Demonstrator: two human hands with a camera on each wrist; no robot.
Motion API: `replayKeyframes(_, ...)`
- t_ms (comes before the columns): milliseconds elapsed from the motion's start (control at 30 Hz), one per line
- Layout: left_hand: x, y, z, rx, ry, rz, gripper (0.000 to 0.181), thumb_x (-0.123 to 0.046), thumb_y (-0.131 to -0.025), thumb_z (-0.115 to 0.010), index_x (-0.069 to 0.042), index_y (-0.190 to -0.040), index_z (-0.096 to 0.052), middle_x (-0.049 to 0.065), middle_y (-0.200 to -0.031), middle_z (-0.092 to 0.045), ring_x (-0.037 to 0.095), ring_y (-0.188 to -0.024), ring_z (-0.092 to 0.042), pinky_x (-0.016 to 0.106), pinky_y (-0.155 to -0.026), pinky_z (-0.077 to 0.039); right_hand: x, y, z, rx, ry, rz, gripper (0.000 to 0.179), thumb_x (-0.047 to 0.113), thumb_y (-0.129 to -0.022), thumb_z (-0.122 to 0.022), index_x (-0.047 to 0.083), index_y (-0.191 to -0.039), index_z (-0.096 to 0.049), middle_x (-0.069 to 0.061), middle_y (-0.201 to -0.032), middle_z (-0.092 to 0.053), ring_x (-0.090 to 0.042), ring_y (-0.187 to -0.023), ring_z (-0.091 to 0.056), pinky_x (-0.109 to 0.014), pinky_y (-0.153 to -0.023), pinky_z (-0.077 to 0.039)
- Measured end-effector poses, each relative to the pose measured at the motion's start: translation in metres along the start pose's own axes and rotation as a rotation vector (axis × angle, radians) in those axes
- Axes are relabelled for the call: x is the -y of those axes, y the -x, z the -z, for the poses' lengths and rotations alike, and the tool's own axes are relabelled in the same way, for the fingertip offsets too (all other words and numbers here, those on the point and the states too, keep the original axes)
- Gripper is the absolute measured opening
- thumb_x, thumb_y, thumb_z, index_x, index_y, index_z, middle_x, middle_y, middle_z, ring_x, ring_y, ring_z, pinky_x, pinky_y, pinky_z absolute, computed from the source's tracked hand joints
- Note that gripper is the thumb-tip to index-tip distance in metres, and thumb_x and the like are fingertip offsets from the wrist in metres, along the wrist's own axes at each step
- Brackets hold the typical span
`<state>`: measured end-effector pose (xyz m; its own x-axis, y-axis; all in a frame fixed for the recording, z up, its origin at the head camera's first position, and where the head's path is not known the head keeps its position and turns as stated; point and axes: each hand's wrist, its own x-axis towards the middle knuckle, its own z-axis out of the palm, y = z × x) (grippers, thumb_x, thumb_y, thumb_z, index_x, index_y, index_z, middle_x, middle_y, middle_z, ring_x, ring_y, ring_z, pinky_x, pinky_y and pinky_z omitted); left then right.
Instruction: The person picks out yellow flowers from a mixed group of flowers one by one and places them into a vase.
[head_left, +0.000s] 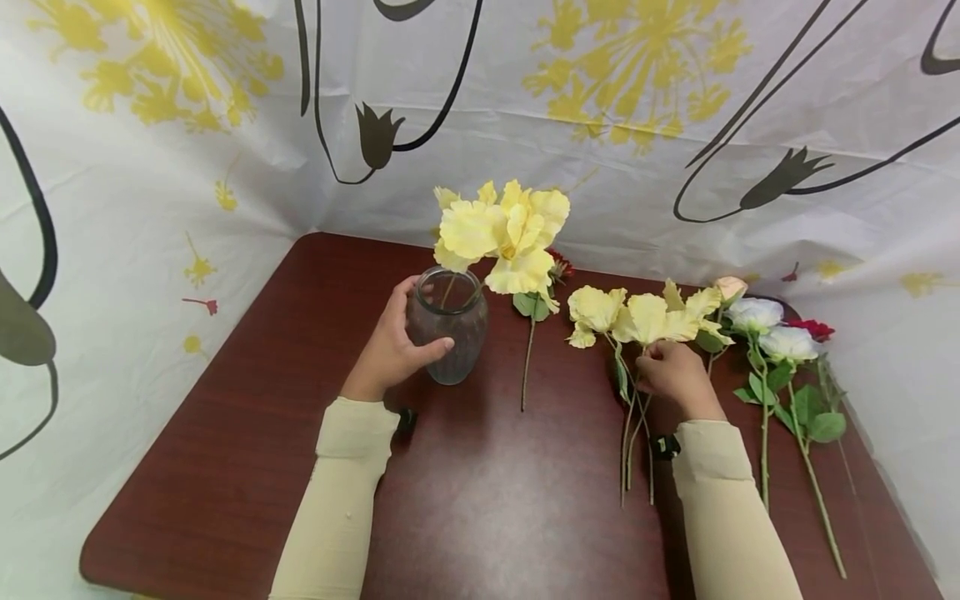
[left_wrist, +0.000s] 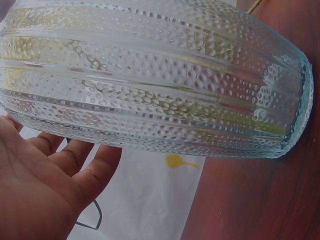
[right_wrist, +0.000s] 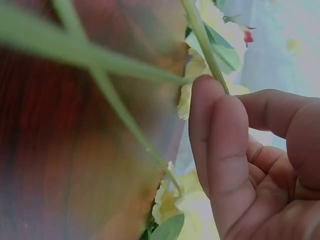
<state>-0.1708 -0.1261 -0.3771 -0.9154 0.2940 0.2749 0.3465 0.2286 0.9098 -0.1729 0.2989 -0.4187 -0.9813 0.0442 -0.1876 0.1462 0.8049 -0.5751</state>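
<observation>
A ribbed clear glass vase [head_left: 459,354] stands on the table, holding large yellow flowers [head_left: 517,225] that lean right over its rim. My left hand [head_left: 393,350] grips its left side, thumb in front and fingers behind. Dimpled glass of the vase [left_wrist: 165,85] fills much of the left wrist view, above the left hand [left_wrist: 55,180]. To the right, my right hand [head_left: 675,379] pinches a thin green stem [right_wrist: 204,42] between thumb and fingertips, just below the yellow blooms [head_left: 648,318]. Other yellow-flower stems lie crossed beside that hand.
Between vase and right hand lies a red flower [head_left: 558,265] with a green-leaved stem, partly hidden by yellow petals. White roses [head_left: 790,343], a pale peach rose [head_left: 730,288] and another red flower [head_left: 813,330] lie at the right. A patterned white sheet [head_left: 480,108] hangs behind the brown table [head_left: 225,433].
</observation>
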Motion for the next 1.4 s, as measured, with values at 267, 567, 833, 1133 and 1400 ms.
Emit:
replayKeyframes(267, -0.001, 0.001, -0.001, -0.008, -0.019, 0.003, 0.089, -0.013, -0.08, -0.077, -0.003, -0.151, -0.024, 0.023, -0.143, -0.038, 0.032, -0.129, -0.04, 0.056, -0.106, -0.035, 0.011, 0.01, 0.001, -0.01, -0.229, 0.014, 0.023, 0.013, -0.099, -0.053, -0.005, -0.114, -0.056, -0.018, -0.096, -0.064, -0.019, -0.075, -0.065, -0.035, -0.067, -0.055)
replayKeyframes(567, 0.001, 0.0, -0.001, -0.011, -0.011, -0.002, 0.089, -0.014, -0.079, -0.077, -0.004, -0.151, -0.025, 0.021, -0.143, -0.039, 0.031, -0.129, -0.041, 0.056, -0.105, -0.035, 0.025, 0.017, 0.006, -0.121, -0.457, 0.139, 0.036, 0.012, -0.102, -0.052, -0.009, -0.131, -0.048, -0.02, -0.103, -0.062, -0.017, -0.079, -0.066, -0.033, -0.069, -0.057)
replayKeyframes(833, 0.002, 0.0, -0.001, -0.011, -0.012, 0.002, 0.089, -0.015, -0.079, -0.077, -0.005, -0.151, -0.024, 0.021, -0.143, -0.039, 0.03, -0.128, -0.041, 0.056, -0.105, -0.036, 0.037, 0.018, 0.001, -0.229, -0.796, 0.171, 0.014, 0.001, -0.098, -0.057, -0.006, -0.11, -0.058, -0.002, -0.088, -0.066, -0.009, -0.075, -0.066, -0.022, -0.067, -0.056)
replayKeyframes(1133, 0.0, 0.001, -0.001, -0.008, -0.015, 0.003, 0.089, -0.013, -0.079, -0.077, -0.004, -0.151, -0.024, 0.022, -0.142, -0.039, 0.031, -0.128, -0.041, 0.056, -0.104, -0.036, 0.037, 0.021, -0.006, -0.272, -0.93, 0.168, 0.018, 0.014, -0.104, -0.05, -0.001, -0.115, -0.051, -0.011, -0.095, -0.057, -0.016, -0.078, -0.069, -0.025, -0.066, -0.057)
replayKeyframes(1400, 0.0, 0.0, -0.001, -0.007, -0.024, 0.008, 0.088, -0.013, -0.079, -0.076, -0.003, -0.15, -0.025, 0.022, -0.142, -0.039, 0.03, -0.128, -0.041, 0.056, -0.104, -0.036, 0.04, 0.02, -0.008, -0.279, -0.881, 0.154, 0.024, 0.01, -0.102, -0.053, 0.007, -0.125, -0.048, -0.009, -0.098, -0.055, -0.015, -0.078, -0.066, -0.026, -0.064, -0.057)
